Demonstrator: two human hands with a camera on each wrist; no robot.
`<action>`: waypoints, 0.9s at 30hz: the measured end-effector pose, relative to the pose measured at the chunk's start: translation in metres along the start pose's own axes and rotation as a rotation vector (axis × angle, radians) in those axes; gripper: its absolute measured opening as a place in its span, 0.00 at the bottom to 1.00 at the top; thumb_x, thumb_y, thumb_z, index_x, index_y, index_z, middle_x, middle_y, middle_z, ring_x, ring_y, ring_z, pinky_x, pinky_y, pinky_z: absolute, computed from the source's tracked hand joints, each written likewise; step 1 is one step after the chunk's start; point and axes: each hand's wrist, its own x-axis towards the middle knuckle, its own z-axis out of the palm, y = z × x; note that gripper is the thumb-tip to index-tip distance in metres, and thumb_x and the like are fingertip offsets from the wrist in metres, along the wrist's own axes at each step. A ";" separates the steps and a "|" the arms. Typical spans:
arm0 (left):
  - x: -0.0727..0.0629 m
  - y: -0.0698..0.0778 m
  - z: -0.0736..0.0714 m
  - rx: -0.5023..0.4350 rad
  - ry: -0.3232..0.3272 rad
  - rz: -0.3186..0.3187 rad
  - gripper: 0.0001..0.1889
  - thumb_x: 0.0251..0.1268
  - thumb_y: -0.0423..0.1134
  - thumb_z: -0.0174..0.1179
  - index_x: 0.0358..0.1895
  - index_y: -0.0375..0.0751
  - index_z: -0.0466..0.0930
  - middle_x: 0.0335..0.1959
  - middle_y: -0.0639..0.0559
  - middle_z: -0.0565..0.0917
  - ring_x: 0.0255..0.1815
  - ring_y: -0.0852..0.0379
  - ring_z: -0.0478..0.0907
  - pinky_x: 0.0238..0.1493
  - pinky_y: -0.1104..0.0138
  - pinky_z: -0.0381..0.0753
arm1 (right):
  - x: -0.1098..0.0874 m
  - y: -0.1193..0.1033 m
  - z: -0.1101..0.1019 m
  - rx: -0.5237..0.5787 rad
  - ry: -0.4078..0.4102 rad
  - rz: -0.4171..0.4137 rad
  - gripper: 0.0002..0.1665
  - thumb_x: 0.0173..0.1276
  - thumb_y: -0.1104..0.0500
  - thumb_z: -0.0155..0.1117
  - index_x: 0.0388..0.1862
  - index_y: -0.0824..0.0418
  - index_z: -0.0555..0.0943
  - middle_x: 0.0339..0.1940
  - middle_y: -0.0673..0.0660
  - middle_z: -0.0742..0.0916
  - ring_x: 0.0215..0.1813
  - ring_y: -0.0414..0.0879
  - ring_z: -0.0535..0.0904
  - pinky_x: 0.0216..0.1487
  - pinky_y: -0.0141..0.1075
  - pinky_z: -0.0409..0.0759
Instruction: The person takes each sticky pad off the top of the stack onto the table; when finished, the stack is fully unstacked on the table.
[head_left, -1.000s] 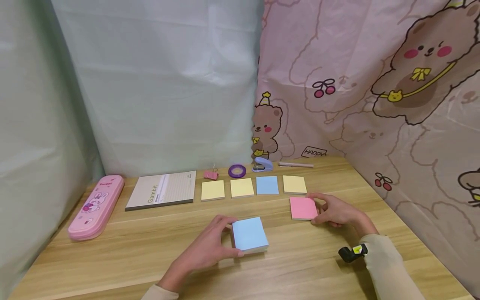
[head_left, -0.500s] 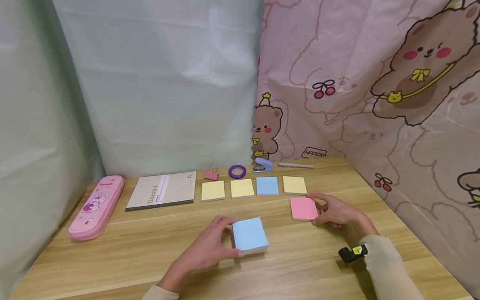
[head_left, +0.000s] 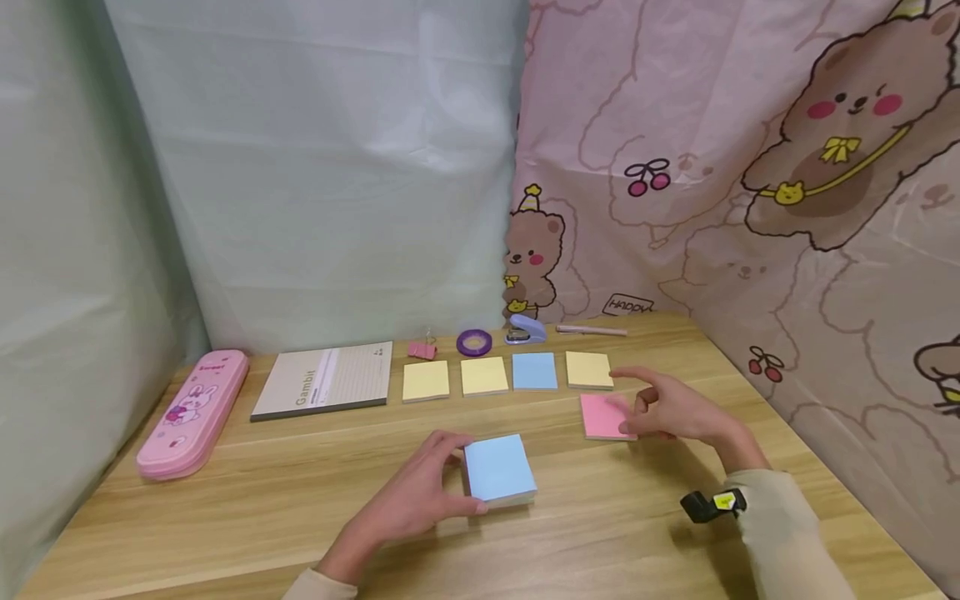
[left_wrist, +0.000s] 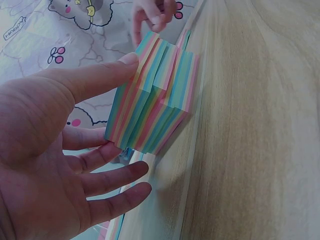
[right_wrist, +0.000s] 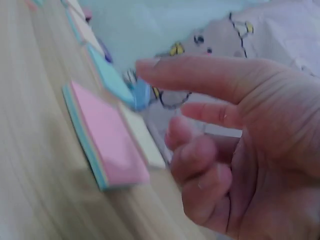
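Observation:
My left hand (head_left: 412, 496) grips a thick stack of sticky notes (head_left: 500, 469) with a blue top, thumb at its near edge and fingers at its far edge. In the left wrist view the stack (left_wrist: 152, 95) shows several slightly offset pads with striped coloured edges. A thin pink-topped sticky note pad (head_left: 600, 415) lies on the table to its right. My right hand (head_left: 682, 408) hovers just over that pad's right side, holding nothing; its index finger points out and the other fingers bend loosely. Right behind the pink pad lies a yellow sticky note pad (head_left: 589, 369).
Two more yellow pads (head_left: 426, 381) and a blue pad (head_left: 534, 370) continue the row. Behind stand a pink binder clip (head_left: 422, 349), purple tape roll (head_left: 474, 342), stapler (head_left: 526, 329) and pen (head_left: 592, 331). A notebook (head_left: 326, 379) and pink pencil case (head_left: 195, 412) lie left.
My right hand has let go of the pink pad and lifted slightly up and to the right. The pad stays on the table. The left hand and its stack have not moved.

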 end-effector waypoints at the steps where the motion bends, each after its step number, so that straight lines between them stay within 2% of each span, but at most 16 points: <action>1: 0.000 0.000 0.000 0.001 0.001 0.000 0.45 0.53 0.51 0.82 0.72 0.36 0.73 0.64 0.47 0.75 0.63 0.48 0.79 0.61 0.50 0.80 | 0.001 -0.004 0.003 0.007 -0.004 -0.018 0.53 0.65 0.61 0.78 0.83 0.63 0.60 0.27 0.54 0.80 0.18 0.38 0.68 0.18 0.31 0.68; 6: -0.001 0.000 -0.001 0.008 0.000 0.007 0.45 0.52 0.52 0.82 0.72 0.36 0.73 0.63 0.47 0.76 0.63 0.48 0.79 0.61 0.51 0.81 | 0.009 -0.025 0.026 0.024 -0.040 -0.119 0.48 0.67 0.64 0.75 0.82 0.58 0.63 0.31 0.55 0.81 0.20 0.40 0.72 0.18 0.36 0.74; 9: -0.001 0.000 -0.001 0.006 -0.003 0.012 0.46 0.52 0.52 0.82 0.72 0.36 0.73 0.63 0.48 0.76 0.63 0.49 0.79 0.60 0.52 0.81 | 0.014 -0.036 0.047 0.039 -0.086 -0.157 0.48 0.66 0.62 0.77 0.81 0.53 0.65 0.32 0.54 0.82 0.21 0.40 0.73 0.18 0.34 0.75; 13: 0.000 0.001 -0.001 0.006 -0.002 0.015 0.47 0.52 0.52 0.83 0.73 0.35 0.72 0.62 0.47 0.76 0.63 0.48 0.78 0.60 0.51 0.80 | 0.019 -0.046 0.074 0.074 -0.163 -0.196 0.51 0.64 0.60 0.80 0.82 0.51 0.65 0.31 0.53 0.83 0.21 0.39 0.73 0.19 0.31 0.75; 19: 0.000 0.002 -0.001 0.004 0.003 0.020 0.46 0.52 0.51 0.82 0.73 0.35 0.72 0.62 0.47 0.76 0.63 0.46 0.79 0.59 0.50 0.81 | 0.024 -0.049 0.102 0.134 -0.244 -0.171 0.53 0.63 0.60 0.80 0.82 0.56 0.63 0.31 0.52 0.83 0.22 0.40 0.75 0.20 0.30 0.75; 27: 0.000 0.003 -0.001 -0.003 -0.002 0.009 0.45 0.52 0.50 0.83 0.73 0.36 0.73 0.61 0.47 0.76 0.63 0.46 0.78 0.57 0.51 0.81 | 0.026 -0.047 0.118 0.160 -0.287 -0.120 0.54 0.63 0.57 0.81 0.83 0.55 0.61 0.29 0.51 0.79 0.21 0.40 0.72 0.18 0.30 0.72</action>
